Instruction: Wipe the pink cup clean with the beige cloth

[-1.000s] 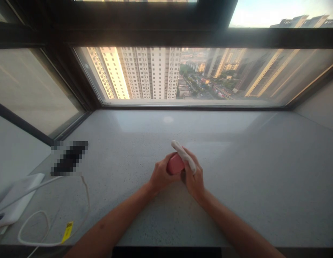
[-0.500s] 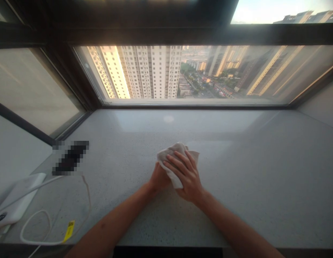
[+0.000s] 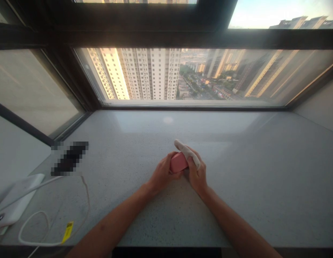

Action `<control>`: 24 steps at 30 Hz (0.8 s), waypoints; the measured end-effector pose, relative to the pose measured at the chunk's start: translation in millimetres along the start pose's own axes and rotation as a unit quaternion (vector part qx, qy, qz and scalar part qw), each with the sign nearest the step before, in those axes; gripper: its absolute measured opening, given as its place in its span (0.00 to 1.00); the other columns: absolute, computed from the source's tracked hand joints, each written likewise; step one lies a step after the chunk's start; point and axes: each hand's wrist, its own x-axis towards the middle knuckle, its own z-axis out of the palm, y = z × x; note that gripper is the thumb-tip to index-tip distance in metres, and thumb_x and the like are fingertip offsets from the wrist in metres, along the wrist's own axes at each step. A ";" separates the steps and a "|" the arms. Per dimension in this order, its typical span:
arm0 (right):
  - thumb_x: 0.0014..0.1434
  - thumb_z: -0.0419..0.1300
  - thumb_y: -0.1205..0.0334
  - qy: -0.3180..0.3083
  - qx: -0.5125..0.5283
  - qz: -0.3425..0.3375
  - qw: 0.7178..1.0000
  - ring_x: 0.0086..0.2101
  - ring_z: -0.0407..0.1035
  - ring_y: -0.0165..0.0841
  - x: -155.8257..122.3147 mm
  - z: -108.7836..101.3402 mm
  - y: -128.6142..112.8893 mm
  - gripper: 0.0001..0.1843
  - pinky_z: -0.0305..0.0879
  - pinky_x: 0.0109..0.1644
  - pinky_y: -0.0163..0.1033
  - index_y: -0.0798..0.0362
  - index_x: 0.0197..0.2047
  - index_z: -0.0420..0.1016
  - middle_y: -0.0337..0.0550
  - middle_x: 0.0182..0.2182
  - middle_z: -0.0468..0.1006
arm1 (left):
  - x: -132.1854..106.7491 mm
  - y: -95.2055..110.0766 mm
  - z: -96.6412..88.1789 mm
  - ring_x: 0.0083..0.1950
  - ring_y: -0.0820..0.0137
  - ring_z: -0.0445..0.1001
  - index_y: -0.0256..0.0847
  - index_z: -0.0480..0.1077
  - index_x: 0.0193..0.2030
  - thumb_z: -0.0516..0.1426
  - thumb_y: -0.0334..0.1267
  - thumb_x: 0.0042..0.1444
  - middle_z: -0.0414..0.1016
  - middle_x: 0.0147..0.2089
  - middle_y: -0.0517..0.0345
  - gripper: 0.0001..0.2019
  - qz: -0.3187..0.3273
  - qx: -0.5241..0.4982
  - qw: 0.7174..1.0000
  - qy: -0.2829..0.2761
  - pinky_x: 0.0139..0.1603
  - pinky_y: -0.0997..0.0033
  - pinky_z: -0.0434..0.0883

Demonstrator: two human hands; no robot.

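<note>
My left hand [image 3: 162,173] is closed round a small pink rounded case [image 3: 178,163], holding it just above the grey stone windowsill [image 3: 236,172]. My right hand [image 3: 197,173] grips a white cloth [image 3: 186,152], bunched into a narrow roll and pressed against the right side of the pink case. Both hands meet at the middle of the sill.
At the left edge lie a white power bank [image 3: 13,206] and a looped white cable [image 3: 48,229] with a yellow tag [image 3: 67,231]. A dark blurred object [image 3: 69,157] rests further back on the left. The window [image 3: 182,75] with its dark frame runs along the far side.
Half a second ago the cloth lay spread over the pink case under my right hand. It is now drawn aside and bunched up, and the pink case shows again.
</note>
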 end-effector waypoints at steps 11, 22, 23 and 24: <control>0.71 0.57 0.60 -0.130 -0.178 -0.203 0.954 0.73 0.61 0.56 2.3 -9.0 -4.0 0.34 0.60 0.75 0.72 0.44 0.78 0.64 0.52 0.75 0.66 | 0.9 -10.1 0.0 0.58 0.50 0.82 0.43 0.71 0.60 0.70 0.43 0.54 0.82 0.60 0.43 0.28 0.043 0.015 0.998 0.048 0.60 0.48 0.80; 0.78 0.51 0.45 -0.007 0.065 0.112 0.992 0.57 0.81 0.50 6.3 4.4 11.4 0.27 0.81 0.60 0.57 0.51 0.64 0.81 0.51 0.52 0.88 | -0.6 6.6 -9.2 0.50 0.64 0.84 0.48 0.69 0.69 0.69 0.42 0.56 0.85 0.57 0.56 0.33 -0.005 0.018 0.998 0.058 0.54 0.65 0.79; 0.78 0.51 0.43 -0.001 0.071 0.129 0.989 0.56 0.81 0.50 5.3 4.2 10.8 0.28 0.81 0.60 0.57 0.50 0.64 0.82 0.51 0.50 0.88 | -0.1 7.1 -9.3 0.50 0.64 0.84 0.48 0.69 0.69 0.69 0.41 0.56 0.84 0.58 0.56 0.33 -0.003 0.018 0.998 0.056 0.55 0.66 0.78; 0.78 0.52 0.43 -0.005 0.060 0.113 0.992 0.59 0.80 0.50 4.0 3.9 8.4 0.27 0.78 0.63 0.59 0.49 0.64 0.81 0.51 0.52 0.88 | 0.2 6.4 -9.1 0.50 0.64 0.84 0.48 0.69 0.69 0.69 0.41 0.56 0.85 0.57 0.56 0.33 -0.004 0.020 0.998 0.055 0.55 0.67 0.78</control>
